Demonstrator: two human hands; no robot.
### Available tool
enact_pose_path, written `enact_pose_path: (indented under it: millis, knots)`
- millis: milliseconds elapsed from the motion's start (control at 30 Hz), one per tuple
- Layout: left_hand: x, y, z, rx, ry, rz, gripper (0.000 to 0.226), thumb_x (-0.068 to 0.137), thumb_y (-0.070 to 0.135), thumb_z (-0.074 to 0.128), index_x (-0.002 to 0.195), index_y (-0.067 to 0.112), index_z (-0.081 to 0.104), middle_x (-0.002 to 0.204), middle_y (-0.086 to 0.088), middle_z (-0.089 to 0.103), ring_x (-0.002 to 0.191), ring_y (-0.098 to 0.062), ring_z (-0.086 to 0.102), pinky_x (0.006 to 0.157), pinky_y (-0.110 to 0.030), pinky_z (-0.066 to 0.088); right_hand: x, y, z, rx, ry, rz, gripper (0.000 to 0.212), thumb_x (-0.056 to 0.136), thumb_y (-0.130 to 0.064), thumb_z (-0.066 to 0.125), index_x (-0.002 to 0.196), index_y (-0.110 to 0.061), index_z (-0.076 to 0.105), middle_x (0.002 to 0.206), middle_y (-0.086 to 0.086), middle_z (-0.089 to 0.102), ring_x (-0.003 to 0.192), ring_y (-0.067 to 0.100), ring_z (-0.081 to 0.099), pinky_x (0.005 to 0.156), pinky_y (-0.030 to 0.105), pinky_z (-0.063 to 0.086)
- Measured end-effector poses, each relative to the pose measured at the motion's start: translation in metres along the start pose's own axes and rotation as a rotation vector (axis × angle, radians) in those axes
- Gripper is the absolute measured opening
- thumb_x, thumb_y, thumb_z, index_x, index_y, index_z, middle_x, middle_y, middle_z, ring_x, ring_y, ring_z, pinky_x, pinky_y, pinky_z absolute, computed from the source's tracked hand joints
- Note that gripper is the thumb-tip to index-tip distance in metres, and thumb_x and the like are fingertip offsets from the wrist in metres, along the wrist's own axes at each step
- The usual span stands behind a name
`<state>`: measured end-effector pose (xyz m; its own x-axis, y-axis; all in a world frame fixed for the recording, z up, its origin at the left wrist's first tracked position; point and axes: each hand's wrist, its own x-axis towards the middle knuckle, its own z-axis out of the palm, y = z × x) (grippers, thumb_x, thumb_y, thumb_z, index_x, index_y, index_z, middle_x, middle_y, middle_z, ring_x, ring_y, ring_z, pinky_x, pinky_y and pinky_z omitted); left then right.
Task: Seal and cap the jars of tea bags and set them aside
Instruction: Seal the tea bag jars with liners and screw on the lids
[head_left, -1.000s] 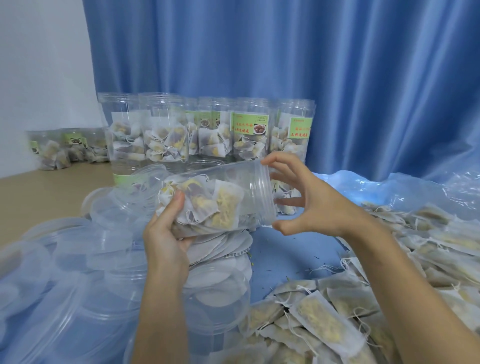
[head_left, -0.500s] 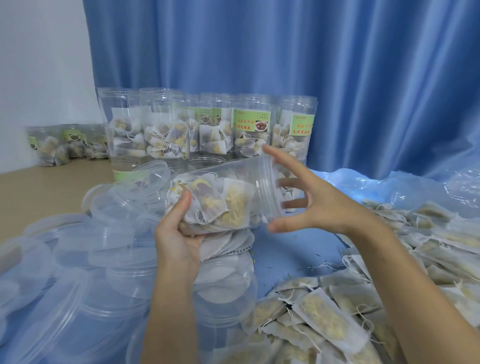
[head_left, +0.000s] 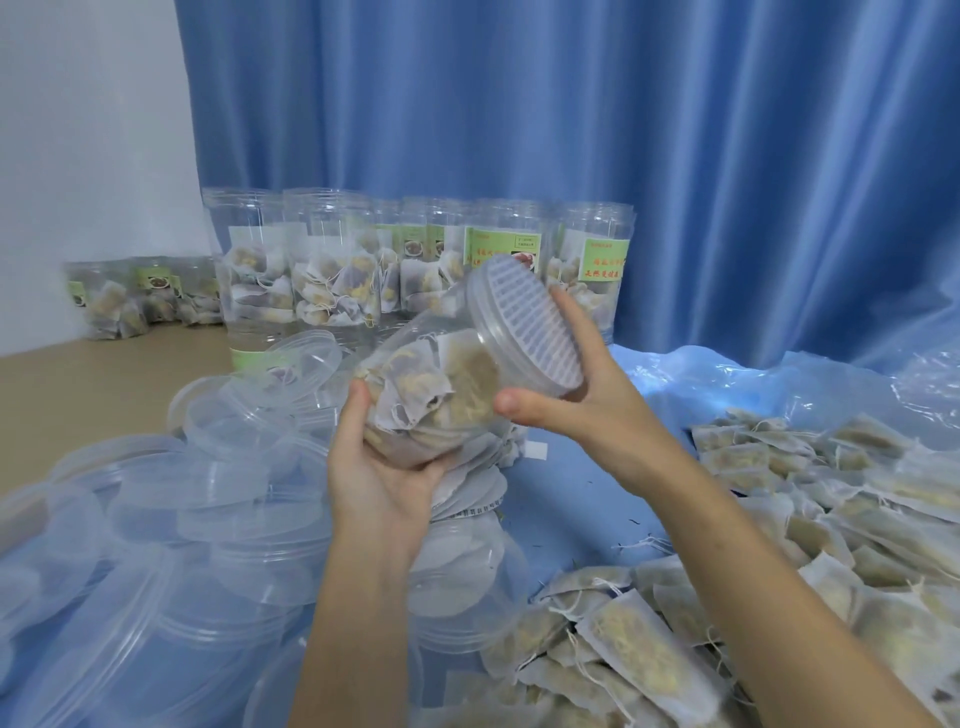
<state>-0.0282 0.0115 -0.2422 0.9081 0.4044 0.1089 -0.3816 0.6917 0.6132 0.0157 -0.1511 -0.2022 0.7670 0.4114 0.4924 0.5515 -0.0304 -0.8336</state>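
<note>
1. Background: blue curtain (head_left: 571, 130) behind, white wall at left, tan table (head_left: 78, 374) partly under a blue plastic sheet (head_left: 571, 499).
2. Grip: left hand (head_left: 382, 467) cups the lower body of the held jar (head_left: 447, 395) from beneath, thumb up its left side, fingers curled round it. Right hand (head_left: 587, 384) is at the mouth end, thumb on the near side just below the neck, fingers reaching up behind the rim. It holds that end, though how firmly I cannot tell.
3. Key relation: the jar lies tilted, long axis running from base at lower left (in the left palm) to mouth at upper right, held clear of the table. The mouth faces up-right toward the camera and carries a white seal disc (head_left: 530, 322) with a dotted pattern. No cap on it that I can see.
4. The right hand is nearer the mouth, so capping likely falls to it. The clear lids (head_left: 249, 431) lie heaped to the left, nearer the left hand (a reach across, or a hand swap, seems needed).
5. Contents: held jar is packed with tea bags, about full.
6. Further out: a row of upright jars (head_left: 332, 270) with green labels stands by the curtain, each part-filled with tea bags. More jars (head_left: 140, 296) sit far left by the wall.
7. Loose tea bags (head_left: 779, 545) pile up at right. A stack of white seal discs (head_left: 472, 493) lies under the held jar.
</note>
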Motion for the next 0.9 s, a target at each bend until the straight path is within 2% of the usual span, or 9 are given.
enact_pose_path:
  millis: [133, 233, 300, 367, 433, 533, 733, 800, 900]
  knots:
    - [-0.005, 0.002, 0.025, 0.243, 0.104, 0.005, 0.05, 0.088, 0.051, 0.052, 0.132, 0.026, 0.052, 0.13, -0.002, 0.06, 0.117, -0.021, 0.058, 0.099, -0.044, 0.043, 0.001, -0.008, -0.003, 0.038, 0.191, -0.094, 0.11, 0.046, -0.056, 0.084, 0.141, -0.042, 0.031, 0.136, -0.026, 0.047, 0.123, -0.001, 0.048, 0.107, 0.037, 0.04]
    - [-0.01, 0.015, 0.045, 0.889, 0.273, 0.537, 0.056, 0.088, 0.012, 0.059, 0.137, 0.036, 0.041, 0.139, 0.002, 0.04, 0.115, -0.007, 0.042, 0.099, -0.018, 0.036, 0.0, -0.01, -0.007, -0.021, 0.259, -0.149, 0.115, 0.045, -0.057, 0.085, 0.144, -0.039, 0.029, 0.127, -0.04, 0.044, 0.116, -0.021, 0.042, 0.096, 0.004, 0.037]
    - [-0.005, 0.027, 0.056, 1.282, 0.004, 0.696, 0.072, 0.076, -0.006, 0.06, 0.134, 0.035, 0.044, 0.141, 0.006, 0.039, 0.126, -0.008, 0.04, 0.099, -0.014, 0.033, 0.0, -0.01, -0.002, -0.017, 0.28, -0.133, 0.117, 0.046, -0.055, 0.086, 0.146, -0.036, 0.028, 0.126, -0.037, 0.045, 0.112, -0.024, 0.042, 0.09, -0.003, 0.035]
    - [-0.003, 0.039, 0.073, 1.447, -0.325, 0.506, 0.09, 0.062, 0.003, 0.078, 0.138, 0.03, 0.037, 0.14, 0.005, 0.042, 0.13, -0.017, 0.04, 0.106, -0.031, 0.036, 0.002, -0.008, 0.004, 0.032, 0.322, -0.117, 0.113, 0.051, -0.047, 0.086, 0.146, -0.033, 0.026, 0.119, -0.039, 0.049, 0.109, -0.022, 0.046, 0.091, 0.001, 0.038]
    - [-0.006, 0.048, 0.084, 1.528, -0.463, 0.436, 0.109, 0.046, 0.019, 0.091, 0.137, 0.029, 0.031, 0.136, 0.007, 0.045, 0.127, -0.014, 0.042, 0.104, -0.036, 0.039, 0.003, -0.009, 0.009, 0.065, 0.358, -0.119, 0.112, 0.054, -0.042, 0.088, 0.146, -0.034, 0.025, 0.107, -0.046, 0.047, 0.104, -0.027, 0.046, 0.085, 0.0, 0.039]
    - [-0.013, 0.065, 0.083, 1.627, -0.415, 0.618, 0.102, 0.049, 0.036, 0.088, 0.136, 0.033, 0.034, 0.13, 0.012, 0.053, 0.118, -0.008, 0.049, 0.097, -0.028, 0.042, -0.001, -0.022, 0.02, 0.09, 0.364, -0.163, 0.123, 0.043, -0.053, 0.086, 0.147, -0.034, 0.022, 0.098, -0.055, 0.045, 0.102, -0.029, 0.045, 0.08, -0.003, 0.038]
    - [-0.038, 0.126, 0.039, 1.631, -0.409, 0.737, 0.096, 0.048, 0.051, 0.078, 0.134, 0.037, 0.038, 0.109, 0.033, 0.054, 0.096, 0.03, 0.044, 0.078, 0.007, 0.031, -0.008, -0.048, 0.073, 0.038, 0.176, -0.242, 0.116, 0.052, -0.06, 0.082, 0.143, -0.039, 0.014, 0.107, -0.055, 0.043, 0.108, -0.027, 0.043, 0.086, -0.001, 0.036]
    - [-0.043, 0.15, 0.018, 1.599, -0.327, 0.68, 0.096, 0.046, 0.052, 0.079, 0.133, 0.036, 0.039, 0.113, 0.029, 0.056, 0.104, 0.02, 0.05, 0.088, -0.001, 0.038, -0.002, -0.063, 0.099, 0.013, 0.055, -0.241, 0.112, 0.057, -0.061, 0.077, 0.145, -0.037, 0.011, 0.113, -0.048, 0.045, 0.111, -0.027, 0.04, 0.086, -0.004, 0.034]
    - [-0.047, 0.19, -0.014, 1.57, -0.171, 0.645, 0.093, 0.046, 0.041, 0.086, 0.129, 0.035, 0.046, 0.123, 0.016, 0.06, 0.113, -0.004, 0.056, 0.097, -0.027, 0.045, 0.014, -0.085, 0.143, -0.09, -0.066, -0.286, 0.099, 0.067, -0.053, 0.075, 0.145, -0.029, 0.019, 0.133, -0.015, 0.048, 0.124, 0.0, 0.045, 0.103, 0.022, 0.04]
